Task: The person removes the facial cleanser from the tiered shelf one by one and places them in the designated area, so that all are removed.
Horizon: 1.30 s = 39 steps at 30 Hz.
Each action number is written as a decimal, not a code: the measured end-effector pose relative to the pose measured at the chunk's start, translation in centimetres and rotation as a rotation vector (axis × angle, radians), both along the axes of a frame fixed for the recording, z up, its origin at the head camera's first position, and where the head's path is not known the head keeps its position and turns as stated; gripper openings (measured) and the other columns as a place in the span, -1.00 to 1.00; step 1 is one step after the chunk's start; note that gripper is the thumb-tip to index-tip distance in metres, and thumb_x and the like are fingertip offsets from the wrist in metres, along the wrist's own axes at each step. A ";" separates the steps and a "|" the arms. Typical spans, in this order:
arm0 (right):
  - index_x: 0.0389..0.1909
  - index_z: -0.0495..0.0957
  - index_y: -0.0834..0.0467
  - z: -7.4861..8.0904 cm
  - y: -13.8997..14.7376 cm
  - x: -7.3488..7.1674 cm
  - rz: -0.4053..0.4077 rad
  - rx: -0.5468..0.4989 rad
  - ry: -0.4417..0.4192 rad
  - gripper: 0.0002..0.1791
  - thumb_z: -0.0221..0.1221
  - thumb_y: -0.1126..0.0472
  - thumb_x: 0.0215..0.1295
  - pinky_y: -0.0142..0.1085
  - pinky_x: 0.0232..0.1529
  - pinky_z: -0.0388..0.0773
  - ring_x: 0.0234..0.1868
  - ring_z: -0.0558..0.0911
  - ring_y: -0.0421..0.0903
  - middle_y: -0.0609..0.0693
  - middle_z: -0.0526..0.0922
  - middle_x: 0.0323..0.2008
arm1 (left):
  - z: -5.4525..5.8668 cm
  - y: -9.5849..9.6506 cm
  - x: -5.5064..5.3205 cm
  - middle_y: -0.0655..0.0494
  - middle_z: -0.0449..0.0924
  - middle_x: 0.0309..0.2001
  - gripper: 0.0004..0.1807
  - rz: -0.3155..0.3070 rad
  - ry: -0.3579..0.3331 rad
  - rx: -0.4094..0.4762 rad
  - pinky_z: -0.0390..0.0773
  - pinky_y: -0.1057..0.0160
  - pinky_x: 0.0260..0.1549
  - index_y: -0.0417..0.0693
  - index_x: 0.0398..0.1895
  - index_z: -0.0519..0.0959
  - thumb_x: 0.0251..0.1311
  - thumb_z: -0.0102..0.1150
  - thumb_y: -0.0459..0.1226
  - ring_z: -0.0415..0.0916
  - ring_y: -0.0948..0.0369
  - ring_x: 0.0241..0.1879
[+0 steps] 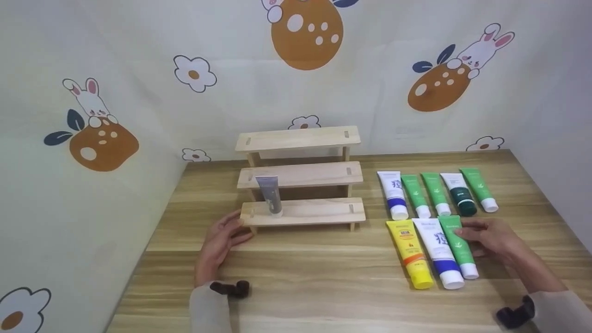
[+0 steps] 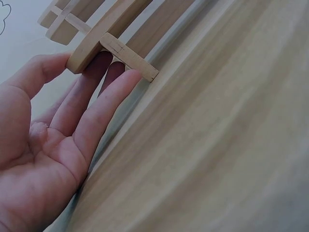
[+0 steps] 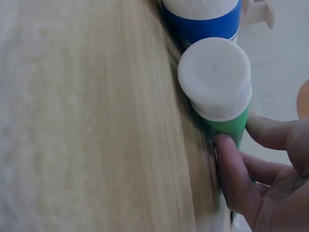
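Note:
A three-tier wooden stand has a small grey tube upright on the left of its lowest step. My left hand grips the left end of that step; in the left wrist view the thumb is at the board's edge and the fingers reach under it, by the leg. On the table at the right, my right hand holds a green tube with a white cap by its side, thumb on top. Close up in the right wrist view, the white cap faces the camera.
Beside the green tube lie a white-and-blue tube and a yellow tube. Behind them is a row of several tubes, including a white-and-dark-green one. A patterned cloth hangs behind the wooden table.

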State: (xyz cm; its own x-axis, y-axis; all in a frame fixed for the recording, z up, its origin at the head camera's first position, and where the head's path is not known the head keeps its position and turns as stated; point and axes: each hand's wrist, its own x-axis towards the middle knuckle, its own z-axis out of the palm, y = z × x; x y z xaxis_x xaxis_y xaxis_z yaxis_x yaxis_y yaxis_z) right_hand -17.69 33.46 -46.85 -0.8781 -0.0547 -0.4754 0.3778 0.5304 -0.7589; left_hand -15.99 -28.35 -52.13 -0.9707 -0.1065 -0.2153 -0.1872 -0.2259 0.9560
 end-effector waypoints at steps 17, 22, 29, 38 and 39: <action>0.40 0.28 0.39 3.0 -1.0 0.1 0.019 -0.045 0.199 -0.22 0.22 -0.07 0.39 -0.22 -0.07 0.81 -0.14 0.67 -0.26 0.11 0.56 0.14 | 0.3 0.0 0.1 -0.26 0.36 0.33 -0.46 -0.004 -0.007 -0.001 0.76 0.07 0.07 -0.27 0.42 0.30 0.40 0.07 -0.40 0.65 0.13 0.00; 0.36 0.35 0.32 4.3 -3.1 0.4 0.000 -0.114 0.287 -0.28 0.25 -0.06 0.36 -0.26 -0.09 0.81 -0.16 0.70 -0.35 -0.45 0.62 -0.19 | 0.2 0.0 0.1 -0.26 0.38 0.31 -0.45 -0.012 -0.009 -0.002 0.75 0.07 0.08 -0.27 0.44 0.28 0.41 0.06 -0.39 0.66 0.10 0.00; 0.37 0.34 0.30 5.8 -6.3 0.9 0.000 -0.093 0.358 -0.26 0.22 -0.12 0.37 -0.31 -0.11 0.81 -0.17 0.65 -0.41 -0.38 0.62 -0.17 | 0.0 0.0 0.2 -0.31 0.36 0.34 -0.45 -0.010 -0.009 0.005 0.74 0.06 0.09 -0.27 0.43 0.29 0.40 0.06 -0.40 0.68 0.04 0.00; 0.30 0.43 0.25 6.7 -10.0 1.3 0.018 -0.161 0.416 -0.33 0.23 -0.13 0.36 -0.32 -0.13 0.81 -0.13 0.67 -0.31 -0.30 0.67 -0.13 | 0.0 0.0 -0.1 -0.31 0.38 0.34 -0.46 -0.015 0.007 0.003 0.76 0.06 0.06 -0.29 0.42 0.30 0.40 0.08 -0.37 0.67 0.09 0.00; 0.30 0.44 0.24 6.7 -10.3 1.3 0.026 -0.162 0.414 -0.33 0.23 -0.13 0.36 -0.32 -0.12 0.80 -0.13 0.67 -0.32 -0.30 0.67 -0.13 | 0.0 0.0 0.0 -0.30 0.38 0.34 -0.46 -0.014 0.007 0.001 0.76 0.07 0.06 -0.29 0.42 0.30 0.40 0.08 -0.37 0.67 0.09 0.00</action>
State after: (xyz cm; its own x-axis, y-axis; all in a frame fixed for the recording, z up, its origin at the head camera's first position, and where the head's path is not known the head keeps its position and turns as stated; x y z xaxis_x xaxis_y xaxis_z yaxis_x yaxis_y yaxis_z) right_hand -16.40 23.11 -40.19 -0.9899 -0.1245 -0.0675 0.0126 0.3975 -0.9175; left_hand -16.03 -28.33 -52.12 -0.9735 -0.0928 -0.2088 -0.1840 -0.2238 0.9571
